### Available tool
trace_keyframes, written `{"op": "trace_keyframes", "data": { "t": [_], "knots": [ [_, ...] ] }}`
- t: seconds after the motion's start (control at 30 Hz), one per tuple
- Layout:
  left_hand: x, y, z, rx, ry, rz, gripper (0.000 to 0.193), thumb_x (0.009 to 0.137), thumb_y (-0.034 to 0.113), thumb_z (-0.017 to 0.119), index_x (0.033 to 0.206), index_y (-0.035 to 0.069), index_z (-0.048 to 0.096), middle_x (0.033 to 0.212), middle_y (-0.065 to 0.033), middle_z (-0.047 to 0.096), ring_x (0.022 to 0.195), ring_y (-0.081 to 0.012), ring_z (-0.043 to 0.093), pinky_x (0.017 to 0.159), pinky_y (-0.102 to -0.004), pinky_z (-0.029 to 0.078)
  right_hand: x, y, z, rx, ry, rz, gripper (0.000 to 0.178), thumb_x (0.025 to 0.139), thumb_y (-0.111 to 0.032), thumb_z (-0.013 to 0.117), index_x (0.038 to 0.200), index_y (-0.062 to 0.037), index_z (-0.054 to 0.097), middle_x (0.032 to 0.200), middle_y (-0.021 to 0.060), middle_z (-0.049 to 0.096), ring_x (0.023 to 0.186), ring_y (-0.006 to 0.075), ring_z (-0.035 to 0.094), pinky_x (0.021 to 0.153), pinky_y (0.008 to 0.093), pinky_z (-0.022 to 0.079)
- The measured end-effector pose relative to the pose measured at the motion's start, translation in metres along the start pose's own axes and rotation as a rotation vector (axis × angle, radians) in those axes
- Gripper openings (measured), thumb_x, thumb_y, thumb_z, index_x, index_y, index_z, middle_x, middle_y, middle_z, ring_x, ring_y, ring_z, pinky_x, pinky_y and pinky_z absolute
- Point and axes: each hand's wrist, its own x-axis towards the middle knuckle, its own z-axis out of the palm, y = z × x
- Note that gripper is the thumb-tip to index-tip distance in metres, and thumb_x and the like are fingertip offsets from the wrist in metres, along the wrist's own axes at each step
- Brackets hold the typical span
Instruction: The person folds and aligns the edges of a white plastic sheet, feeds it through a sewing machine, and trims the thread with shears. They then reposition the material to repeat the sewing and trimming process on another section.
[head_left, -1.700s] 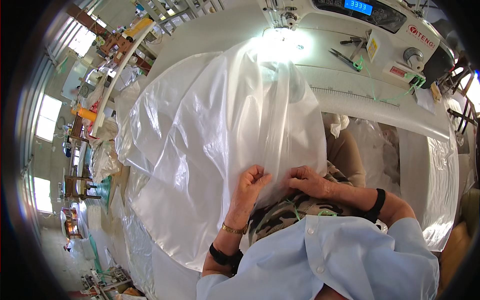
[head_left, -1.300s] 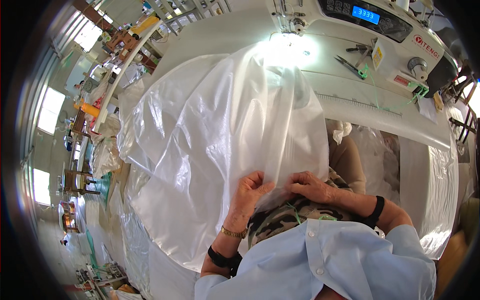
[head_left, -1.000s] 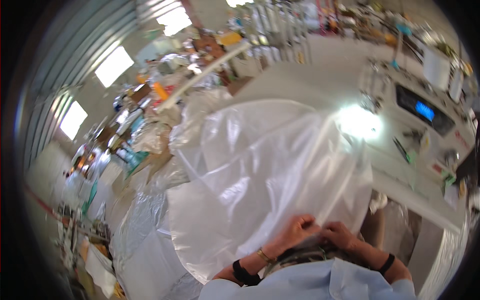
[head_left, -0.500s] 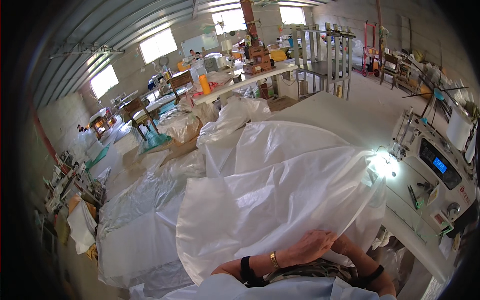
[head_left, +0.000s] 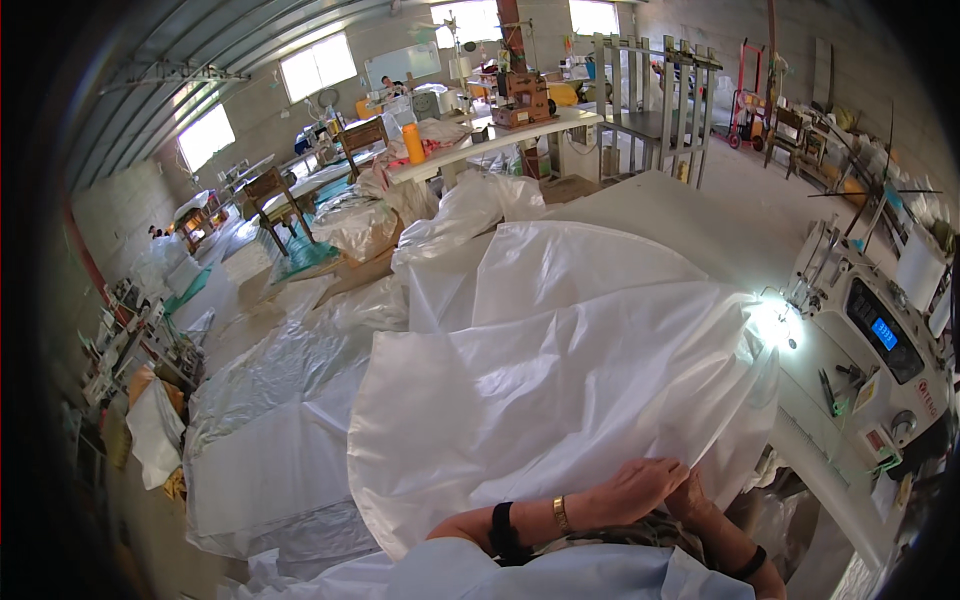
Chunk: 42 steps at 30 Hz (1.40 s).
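A large white plastic-like sheet (head_left: pixel 560 370) spreads before me, its far right corner running under the lit needle area of a sewing machine (head_left: pixel 868 340). At the near edge of the sheet, my left hand (head_left: pixel 645 487) is closed with its fingertips pinching the border. My right hand (head_left: pixel 688 497) meets it there, fingers curled at the same edge and partly hidden by the left. From the hands, the edge stretches taut up toward the machine's bright lamp (head_left: pixel 778 322). A gold watch (head_left: pixel 560 513) circles my left wrist.
Small snips (head_left: pixel 827 393) lie on the machine bed beside the display. More white sheeting (head_left: pixel 290 450) covers the left side. Ahead stand a table with a brown sewing machine (head_left: pixel 523 100), an orange bottle (head_left: pixel 413 143), a metal rack (head_left: pixel 655 115) and a wooden chair (head_left: pixel 275 205).
Both hands stay together at the sheet's edge, shifted slightly to the right, and their fingers look more tightly pinched. The view has tilted a little; the sheet still reaches the machine.
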Motion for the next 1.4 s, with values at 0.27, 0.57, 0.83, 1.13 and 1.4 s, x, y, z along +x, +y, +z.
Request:
{"op": "trace_keyframes", "data": {
  "t": [0.27,0.57,0.83,1.13,1.4],
  "knots": [
    [-0.003,-0.012,0.012,-0.083,0.036,-0.033,0.009,0.088,0.006,0.056,0.089,-0.001,0.050,0.083,-0.0164,0.054,0.078,-0.0368,0.058,0.067,-0.0446,0.045,-0.003,-0.041,-0.049,-0.751,-0.068,-0.095,0.029,0.078,-0.003,0.066,0.106,-0.0003,0.058,0.095,0.0196,0.062,0.089,0.0402,0.059,0.078,0.0460,0.047],
    [-0.006,-0.021,0.021,-0.302,0.110,-0.094,0.009,0.084,0.003,0.059,0.087,0.001,0.050,0.075,-0.0176,0.055,0.069,-0.0387,0.056,0.060,-0.0428,0.043,-0.061,-0.014,-0.080,-0.497,0.588,0.296,0.034,0.078,-0.004,0.069,0.108,-0.0009,0.053,0.098,0.0109,0.058,0.093,0.0236,0.056,0.086,0.0359,0.044],
    [-0.004,-0.016,0.017,-0.450,0.117,-0.209,0.010,0.088,0.005,0.061,0.082,0.000,0.055,0.063,-0.0103,0.048,0.057,-0.0127,0.043,0.054,-0.0315,0.041,-0.095,-0.033,-0.062,-0.136,0.335,0.580,0.015,0.090,-0.011,0.058,0.095,0.0025,0.061,0.078,0.0008,0.060,0.070,0.0078,0.051,0.062,0.0258,0.044],
    [0.006,0.004,-0.005,-0.477,0.048,-0.243,0.014,0.091,0.002,0.061,0.081,-0.001,0.053,0.061,-0.0060,0.049,0.056,-0.0090,0.043,0.051,-0.0278,0.038,-0.043,-0.106,-0.037,-0.441,0.057,-0.005,0.017,0.085,-0.006,0.064,0.095,0.0029,0.054,0.093,0.0194,0.058,0.094,0.0418,0.054,0.086,0.0464,0.045],
    [0.013,0.011,-0.008,-0.349,-0.020,-0.167,0.008,0.089,0.001,0.062,0.085,-0.001,0.056,0.069,-0.0136,0.054,0.058,-0.0258,0.051,0.055,-0.0317,0.042,-0.023,-0.125,-0.020,-0.483,-0.234,0.043,0.020,0.085,-0.008,0.065,0.082,-0.0013,0.046,0.071,0.0146,0.054,0.068,0.0359,0.058,0.063,0.0425,0.046]
  ]
}}
